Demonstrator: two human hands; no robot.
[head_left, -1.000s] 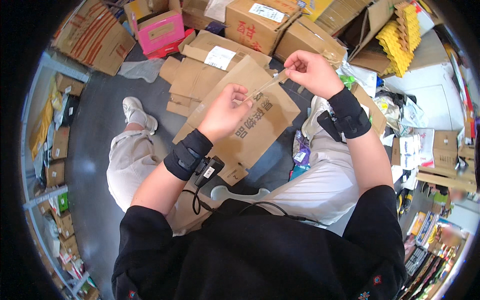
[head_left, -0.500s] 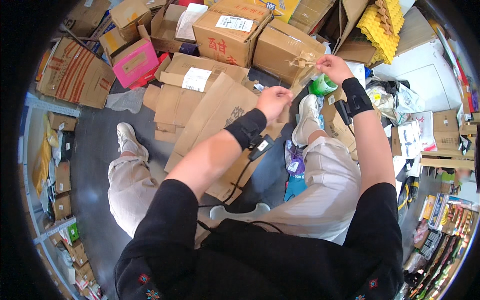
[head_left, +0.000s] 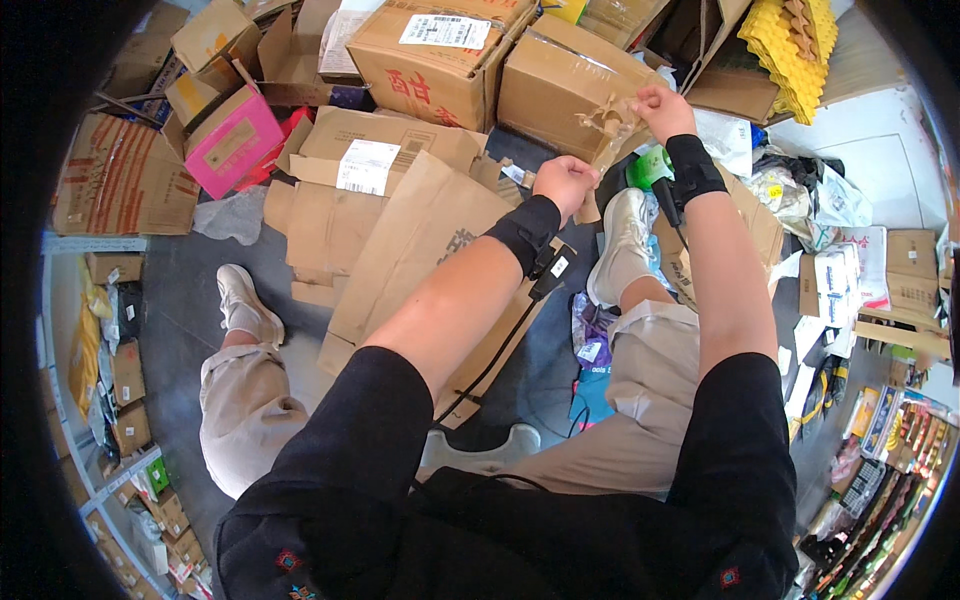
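Note:
Between my two hands runs a strip of clear brown packing tape (head_left: 612,153), crumpled and twisted at its far end, with what look like torn cardboard scraps stuck to it. My left hand (head_left: 566,187) pinches the near end with its fingers closed. Higher up and to the right, my right hand (head_left: 664,112) is closed on the tape near its crumpled part. Below the left hand lies a flattened cardboard sheet (head_left: 400,265) on the dark floor. A green object (head_left: 650,167), partly hidden by my right wrist, sits just under the right hand.
Closed cartons (head_left: 425,65) and a pink box (head_left: 233,145) are piled at the back. Yellow egg-crate foam (head_left: 795,55) stands at the back right, above plastic bags (head_left: 785,190). Shelving (head_left: 100,465) lines the left side. A grey stool (head_left: 490,450) is between my legs.
My hands have come slightly closer together, with the tape still between them. The left hand has moved right and farther away. The whole view has shifted a little, moving the boxes leftward.

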